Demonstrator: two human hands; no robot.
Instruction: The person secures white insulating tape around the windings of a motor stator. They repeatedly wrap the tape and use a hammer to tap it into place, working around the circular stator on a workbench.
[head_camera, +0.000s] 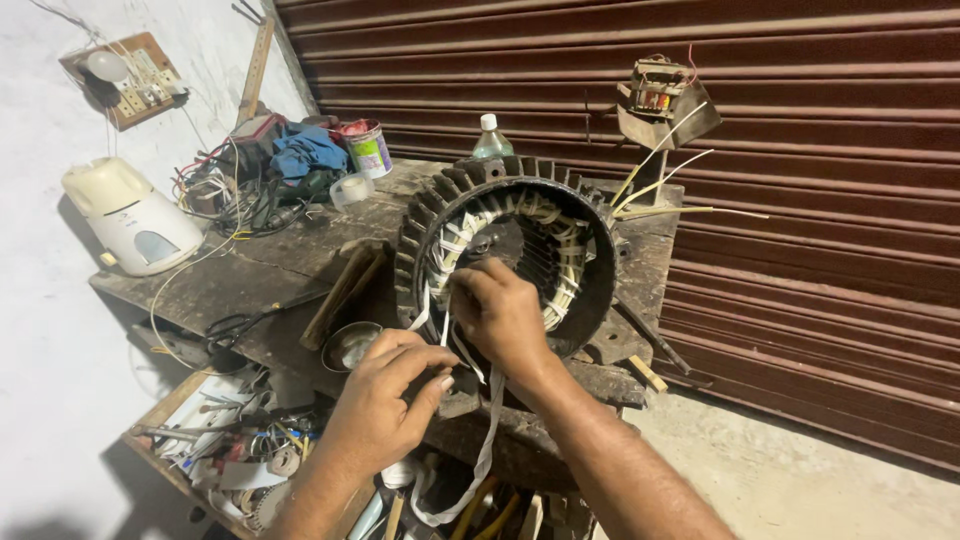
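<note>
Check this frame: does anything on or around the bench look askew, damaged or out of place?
A few things. The switchboard hangs crooked on the wall. Wires lie in a tangled heap at the bench's back. White tape trails from the motor stator, past the right hand and left hand, over the bench edge.

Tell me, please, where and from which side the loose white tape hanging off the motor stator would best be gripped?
Probably the white tape is best pinched across its flat faces just below the stator rim, coming from the near, open side. There it hangs free under the right hand, while the left hand holds beside it.
</note>
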